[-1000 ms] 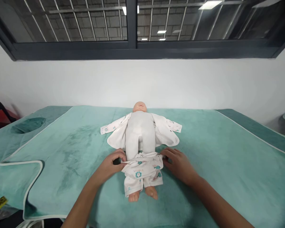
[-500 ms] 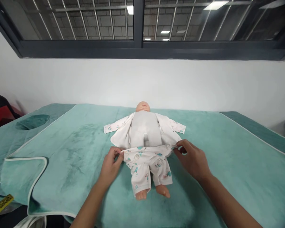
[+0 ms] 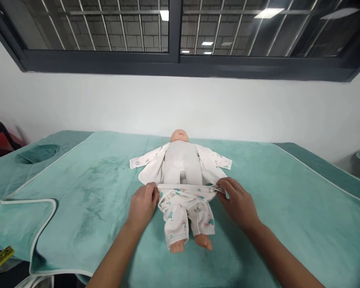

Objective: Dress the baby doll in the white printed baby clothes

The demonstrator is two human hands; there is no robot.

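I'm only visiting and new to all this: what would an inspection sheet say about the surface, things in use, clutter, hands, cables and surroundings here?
Surface: green plush cover with white piping.
Things in use: baby doll on its back, feet towards the person; printed white trousers partway up its legs; printed white top open at the front.
Clutter: yellow strip with black marks, lower left; red-and-black object, far left, unidentifiable.
Hands: left hand and right hand grip opposite ends of the waistband.
Cables: nothing seen.
Surroundings: white wall; dark-framed window with metal bars behind the glass.
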